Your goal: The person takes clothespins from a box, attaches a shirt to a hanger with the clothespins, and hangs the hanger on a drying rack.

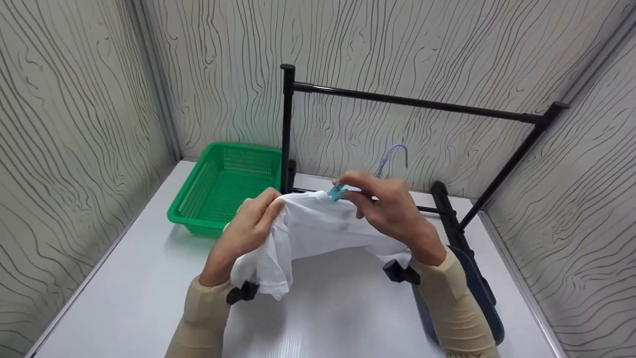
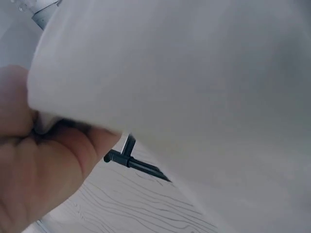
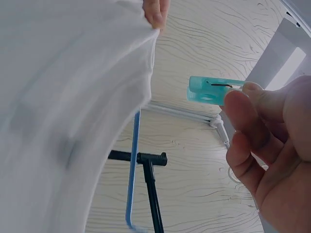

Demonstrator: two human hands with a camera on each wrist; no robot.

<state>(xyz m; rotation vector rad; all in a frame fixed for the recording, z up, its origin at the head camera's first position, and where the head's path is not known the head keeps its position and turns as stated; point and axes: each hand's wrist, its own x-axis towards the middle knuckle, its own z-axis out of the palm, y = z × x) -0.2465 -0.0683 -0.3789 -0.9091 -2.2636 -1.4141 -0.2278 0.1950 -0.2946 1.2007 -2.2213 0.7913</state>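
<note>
A white garment [image 1: 318, 223] of thin cloth hangs spread between the two hands. At its upper left, my left hand [image 1: 251, 221] pinches the edge between thumb and fingers, the cloth draping down past the wrist. My right hand [image 1: 390, 204] pinches a light blue clothespin [image 1: 336, 192] by its handle end. In the head view the clothespin overlaps the garment's top edge; the right wrist view shows the clothespin [image 3: 211, 90] beside the cloth with a gap between. A blue hanger hook [image 1: 397, 147] rises behind the right hand, its lower part hidden by hand and cloth.
A black rack [image 1: 412, 102] with a high crossbar stands behind the hands. Left of it sits a green plastic basket [image 1: 198, 219] on the white table [image 1: 323, 318]. Under the right forearm lies a dark flat object [image 1: 487, 318] with rounded corners. Patterned walls [image 1: 238, 49] enclose the table.
</note>
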